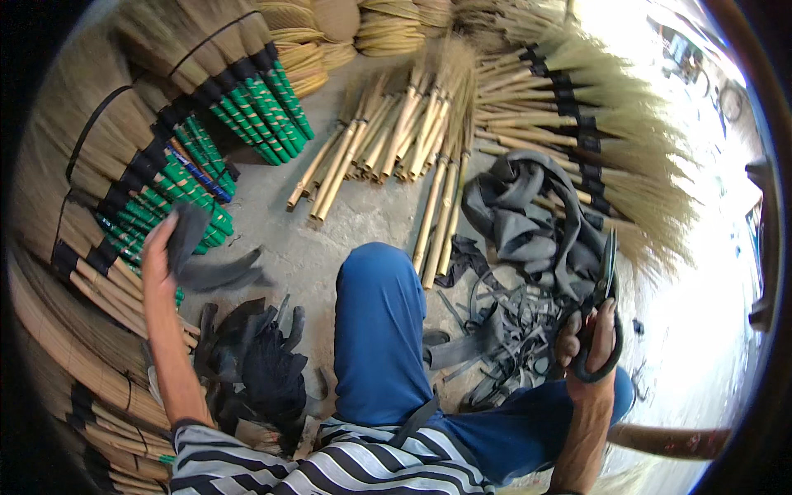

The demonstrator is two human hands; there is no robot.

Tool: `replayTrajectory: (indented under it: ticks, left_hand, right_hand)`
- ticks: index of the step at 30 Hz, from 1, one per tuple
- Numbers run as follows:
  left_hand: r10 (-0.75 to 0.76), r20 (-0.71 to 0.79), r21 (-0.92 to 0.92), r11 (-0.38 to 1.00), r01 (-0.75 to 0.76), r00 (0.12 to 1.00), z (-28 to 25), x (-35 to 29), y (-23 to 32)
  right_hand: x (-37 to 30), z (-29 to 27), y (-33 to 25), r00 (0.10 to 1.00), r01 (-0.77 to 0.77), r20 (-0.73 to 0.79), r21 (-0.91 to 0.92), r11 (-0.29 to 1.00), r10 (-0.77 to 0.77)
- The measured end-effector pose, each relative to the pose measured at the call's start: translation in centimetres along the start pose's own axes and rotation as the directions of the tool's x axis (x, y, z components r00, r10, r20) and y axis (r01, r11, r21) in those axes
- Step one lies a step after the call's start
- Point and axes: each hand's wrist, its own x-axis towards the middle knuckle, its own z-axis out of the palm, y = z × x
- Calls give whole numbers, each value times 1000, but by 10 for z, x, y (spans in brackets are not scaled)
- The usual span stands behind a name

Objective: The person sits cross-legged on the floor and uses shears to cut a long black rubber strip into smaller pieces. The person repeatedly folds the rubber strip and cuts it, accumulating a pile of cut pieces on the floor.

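My left hand [157, 260] is raised at the left, its fingers closed round a dark, flexible rubber strip [189, 235] whose loose end is blurred and trails to the right. On the right, my right hand [605, 330] grips a pair of scissors [609, 268] by its black handles, blades pointing away from me. Just beyond the scissors lies a crumpled heap of grey rubber sheeting [528, 206]. A pile of thin rubber offcuts [516, 338] is beside my right hand. Below the left hand sits another heap of black rubber pieces [256, 355].
Grass brooms with green-wrapped handles [264, 115] stand bundled at the left. Bare-handled brooms [388, 132] lie ahead, with more brooms [635, 140] stacked at the right. Coiled yellow cane-like bundles [388, 29] are at the back. A brown pole [668, 441] extends at lower right.
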Motion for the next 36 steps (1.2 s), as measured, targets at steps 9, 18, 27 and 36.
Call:
replayTrajectory:
  ticks: [9, 18, 27, 36]
  left_hand:
    - [146, 209, 896, 368, -250, 967, 19, 2, -74]
    - [159, 793, 353, 666, -657, 588, 349, -81, -124]
    - [-126, 886, 355, 804, -477, 446, 522, -219, -335]
    - [-444, 679, 730, 323, -602, 585, 479, -242, -479]
  right_hand:
    - [3, -25, -32, 973, 191, -134, 8, 981, -189]
    - [-1, -92, -32, 863, 389, -394, 119, 914, -316]
    - [-22, -103, -34, 804, 393, -513, 80, 916, -300]
    - [-36, -106, -58, 921, 44, -385, -24, 999, -50]
